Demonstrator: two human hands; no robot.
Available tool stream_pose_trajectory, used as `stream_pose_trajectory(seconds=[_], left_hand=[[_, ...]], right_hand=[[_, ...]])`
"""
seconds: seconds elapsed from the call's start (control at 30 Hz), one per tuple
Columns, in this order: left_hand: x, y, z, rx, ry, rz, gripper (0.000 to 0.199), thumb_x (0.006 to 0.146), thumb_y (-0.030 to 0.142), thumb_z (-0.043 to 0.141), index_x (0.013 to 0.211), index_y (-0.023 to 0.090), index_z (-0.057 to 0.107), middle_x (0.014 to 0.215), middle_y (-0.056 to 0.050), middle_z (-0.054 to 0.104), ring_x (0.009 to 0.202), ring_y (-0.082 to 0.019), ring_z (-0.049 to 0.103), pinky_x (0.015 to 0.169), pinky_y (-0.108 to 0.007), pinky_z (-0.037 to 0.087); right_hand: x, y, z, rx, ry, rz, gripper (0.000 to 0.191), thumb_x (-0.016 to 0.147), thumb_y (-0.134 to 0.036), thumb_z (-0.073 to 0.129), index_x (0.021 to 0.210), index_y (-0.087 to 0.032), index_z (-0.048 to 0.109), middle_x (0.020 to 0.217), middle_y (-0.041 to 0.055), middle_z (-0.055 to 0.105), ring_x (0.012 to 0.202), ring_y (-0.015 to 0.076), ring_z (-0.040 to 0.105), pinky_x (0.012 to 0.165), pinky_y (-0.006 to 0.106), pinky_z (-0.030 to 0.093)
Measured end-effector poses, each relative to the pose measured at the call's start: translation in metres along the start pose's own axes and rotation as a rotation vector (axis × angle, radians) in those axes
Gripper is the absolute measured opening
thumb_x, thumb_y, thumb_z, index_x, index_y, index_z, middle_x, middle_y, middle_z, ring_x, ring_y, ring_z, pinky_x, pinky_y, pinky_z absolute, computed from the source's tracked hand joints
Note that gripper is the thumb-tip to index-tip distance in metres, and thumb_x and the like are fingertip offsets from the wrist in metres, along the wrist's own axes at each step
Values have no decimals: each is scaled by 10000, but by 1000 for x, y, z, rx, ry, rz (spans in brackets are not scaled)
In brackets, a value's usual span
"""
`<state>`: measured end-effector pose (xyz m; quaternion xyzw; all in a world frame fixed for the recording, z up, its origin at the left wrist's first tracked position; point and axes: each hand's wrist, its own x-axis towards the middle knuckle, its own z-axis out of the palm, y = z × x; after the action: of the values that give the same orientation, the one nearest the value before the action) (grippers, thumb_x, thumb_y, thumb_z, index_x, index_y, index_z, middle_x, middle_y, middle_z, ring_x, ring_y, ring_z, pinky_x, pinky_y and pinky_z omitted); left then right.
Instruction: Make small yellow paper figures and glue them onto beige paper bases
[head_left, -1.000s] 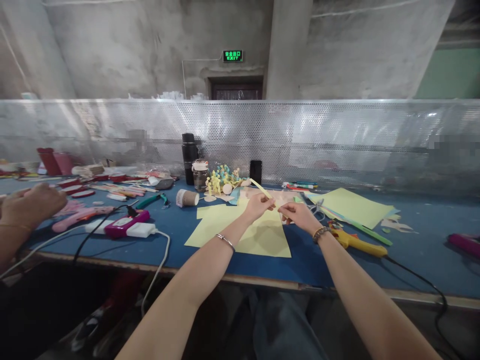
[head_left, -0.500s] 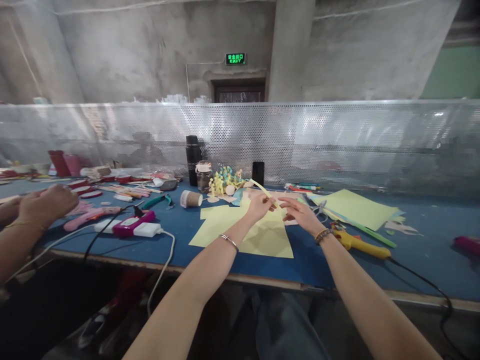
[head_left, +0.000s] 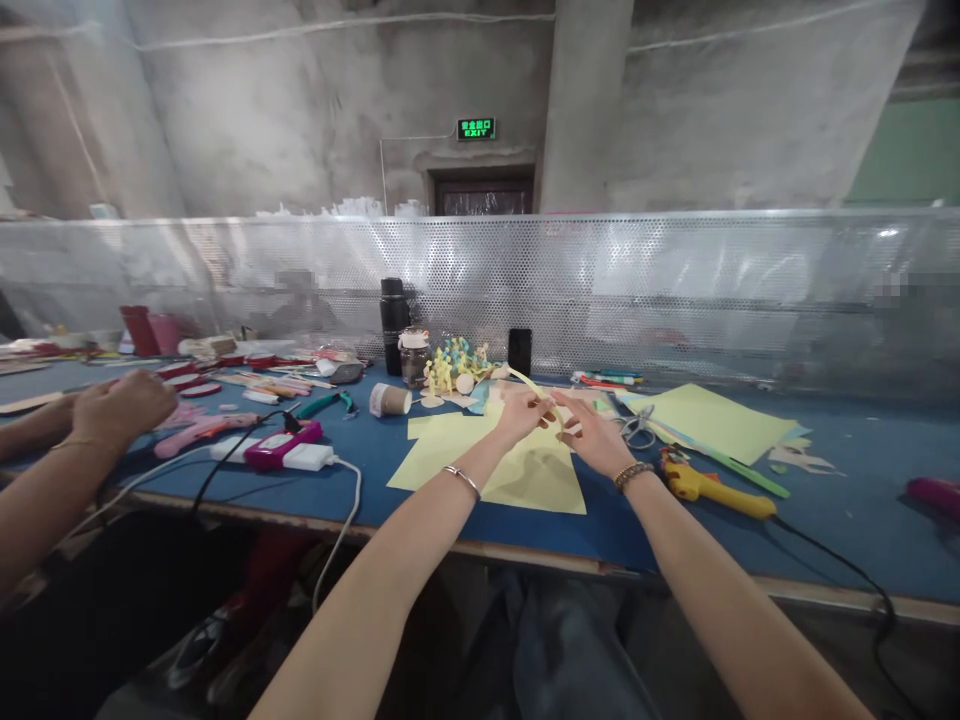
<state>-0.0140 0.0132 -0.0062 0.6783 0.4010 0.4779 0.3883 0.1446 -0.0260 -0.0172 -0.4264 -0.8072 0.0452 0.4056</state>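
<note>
My left hand pinches a narrow yellow paper strip that curves up and away from my fingers. My right hand is close beside it, with fingertips at the strip's lower end. Whether those fingers grip it is hard to see. Beneath both hands lies a pale yellow paper sheet on the blue tabletop. A co-worker's hand rests at the far left, apart from mine.
A yellow glue gun, scissors and a pale green sheet lie to the right. Ahead stand a black thermos, a glass jar, paper figures and a phone. A perforated metal screen backs the table.
My right hand has closed in on the strip's lower end. The whole view has tilted, so the table sits higher in the picture. The co-worker's hand has shifted right.
</note>
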Motion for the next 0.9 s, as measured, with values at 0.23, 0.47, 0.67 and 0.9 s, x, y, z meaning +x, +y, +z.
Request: stream_pose_trajectory(seconds=[0.23,0.47,0.67,0.9], left_hand=[[-4,-14,6,17,-18,9,242,812,336,541,726,111,566,619,-47,637,518,-101,586,535,-225,477],[0,-21,1,1,-6,19,234,806,317,536,678,121,532,632,-54,645,507,-99,589,527,-228,476],[-4,-19,0,12,27,9,236,802,310,525,667,119,557,618,-55,640,513,-110,594,541,-244,487],[-6,-18,1,-18,26,4,212,792,301,540,698,116,580,625,-45,634,525,-101,595,549,-230,486]], right_hand=[[-1,-4,-2,-132,48,-46,553,767,-109,458,1276,-324,448,1173,14,570,679,124,609,612,254,478],[0,-2,-2,-72,63,-89,454,744,-110,492,1145,-307,577,1078,15,601,619,108,576,600,259,481],[1,2,-1,-41,74,-143,278,787,-175,505,1011,-253,650,992,39,624,638,127,576,616,272,483],[3,8,0,-92,104,-156,228,828,-389,513,882,-235,673,905,40,647,616,137,581,581,276,469]])
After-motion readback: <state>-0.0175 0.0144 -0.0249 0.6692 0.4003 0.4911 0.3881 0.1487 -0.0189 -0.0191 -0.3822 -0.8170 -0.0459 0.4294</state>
